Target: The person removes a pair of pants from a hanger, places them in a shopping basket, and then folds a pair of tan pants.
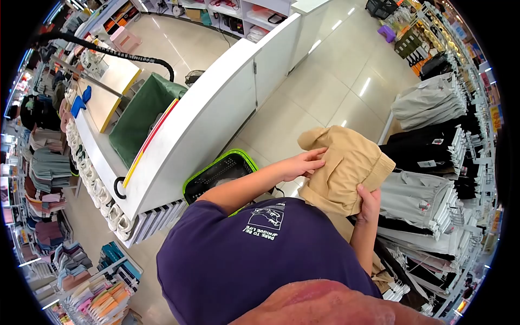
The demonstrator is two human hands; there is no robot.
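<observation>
1. The near purple cotton T-shirt (pixel 260 260) bears a white printed graphic with two lines of capitals, seen upside down: "DARE TO BE" is legible, while the second line is too small to read surely.
2. The tags on the hanging garments at right are unreadable.

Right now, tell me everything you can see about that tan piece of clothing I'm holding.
The tan garment looks like soft woven cloth, plain khaki with no print visible. It is folded or bunched into a thick bundle, with one end sticking up toward the upper left and a seam or pocket edge showing on its face. It is held in the air in front of the clothing rack. The left hand lies flat on its upper left part, and the right hand grips its lower right edge.
</observation>
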